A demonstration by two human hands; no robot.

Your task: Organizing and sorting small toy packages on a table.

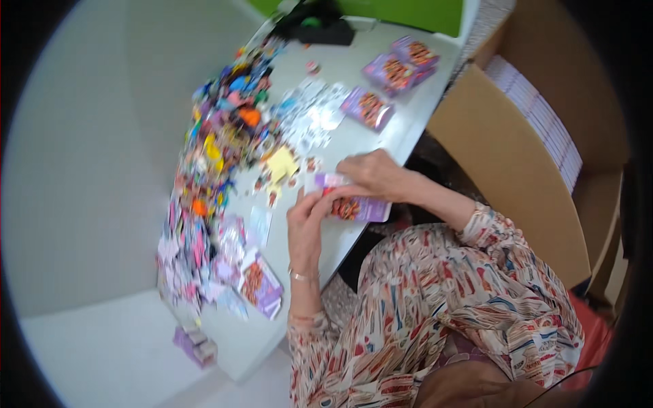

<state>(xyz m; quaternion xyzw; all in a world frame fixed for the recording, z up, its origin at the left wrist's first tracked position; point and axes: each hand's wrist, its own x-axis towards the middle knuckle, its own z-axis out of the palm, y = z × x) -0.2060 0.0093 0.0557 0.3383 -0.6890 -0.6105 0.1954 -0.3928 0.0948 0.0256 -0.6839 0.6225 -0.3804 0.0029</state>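
A small purple carton with a colourful printed front lies between my hands near the table's front edge. My left hand grips its left end, fingers reaching over the top. My right hand is curled at the carton's upper flap, its fingers closed; whatever sits in them is hidden. Just beyond my hands lie a yellow paper pad and several small brown cut-outs. A stack of flat purple cartons rests left of my left forearm.
A heap of small colourful pieces runs along the table's left side. Filled-looking purple cartons stand at the far right, near scattered clear pieces. A large cardboard box with packed rows is at my right. A black object sits at the back.
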